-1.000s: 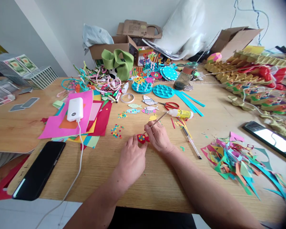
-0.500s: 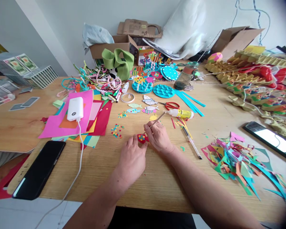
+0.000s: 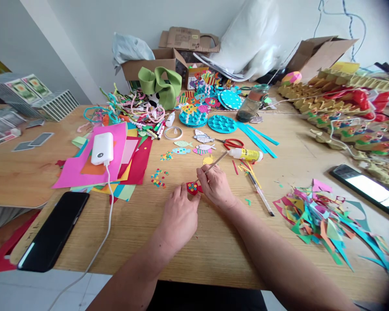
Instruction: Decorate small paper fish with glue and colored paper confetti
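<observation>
A small red paper fish (image 3: 194, 188) with blue and yellow dots on it lies flat on the table. My left hand (image 3: 179, 211) keeps it between thumb and index finger at its near left edge. My right hand (image 3: 218, 185) pinches a thin pale stick (image 3: 221, 157), slanted, its lower tip down on the dots. Left of the fish lie loose coloured paper dots (image 3: 158, 177). Beyond it are several patterned paper fish (image 3: 181, 150) and a yellow paper piece (image 3: 208, 160). A yellow-labelled glue bottle (image 3: 248, 154) lies on its side behind my right hand.
Coloured paper sheets (image 3: 138, 162) with a white power bank (image 3: 103, 148) lie at left, its cable trailing past a black phone (image 3: 53, 231). Red-handled pliers (image 3: 233, 143) and a pen (image 3: 261, 194) lie near my right hand. Paper scraps (image 3: 324, 216) and another phone (image 3: 369, 190) are at right.
The upper end of the stick has shifted slightly to the right and up, its tip staying on the fish. My left hand has barely moved.
</observation>
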A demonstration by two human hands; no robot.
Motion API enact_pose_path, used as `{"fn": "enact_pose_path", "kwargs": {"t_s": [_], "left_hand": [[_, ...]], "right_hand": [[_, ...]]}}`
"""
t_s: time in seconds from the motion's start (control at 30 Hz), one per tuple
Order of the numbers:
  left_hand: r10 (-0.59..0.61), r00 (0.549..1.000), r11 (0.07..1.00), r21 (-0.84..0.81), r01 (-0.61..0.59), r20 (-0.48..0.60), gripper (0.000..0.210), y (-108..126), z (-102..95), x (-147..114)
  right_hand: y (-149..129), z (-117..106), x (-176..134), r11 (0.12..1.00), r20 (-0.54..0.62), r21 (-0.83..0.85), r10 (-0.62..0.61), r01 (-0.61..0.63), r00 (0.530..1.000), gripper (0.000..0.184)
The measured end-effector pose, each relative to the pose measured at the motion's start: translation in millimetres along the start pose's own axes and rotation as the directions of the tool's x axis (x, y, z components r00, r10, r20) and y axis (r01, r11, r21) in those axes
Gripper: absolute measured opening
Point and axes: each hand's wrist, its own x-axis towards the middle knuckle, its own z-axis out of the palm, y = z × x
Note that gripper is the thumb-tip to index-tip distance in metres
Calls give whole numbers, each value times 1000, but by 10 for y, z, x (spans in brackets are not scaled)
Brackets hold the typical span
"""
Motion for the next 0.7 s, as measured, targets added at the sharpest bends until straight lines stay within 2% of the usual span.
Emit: {"fn": "enact_pose_path", "kwargs": {"t_s": [0.27,0.7], "left_hand": [[6,1000,1000,11,-6,13,40,-3,-16,1],[-49,996,999,-23,47,-80,30,-80,56,79]], "right_hand": [[40,6,-20,999,13,12,51,-51,999,32],[67,5,-44,989,-12,62,137,-136,991,33]]}}
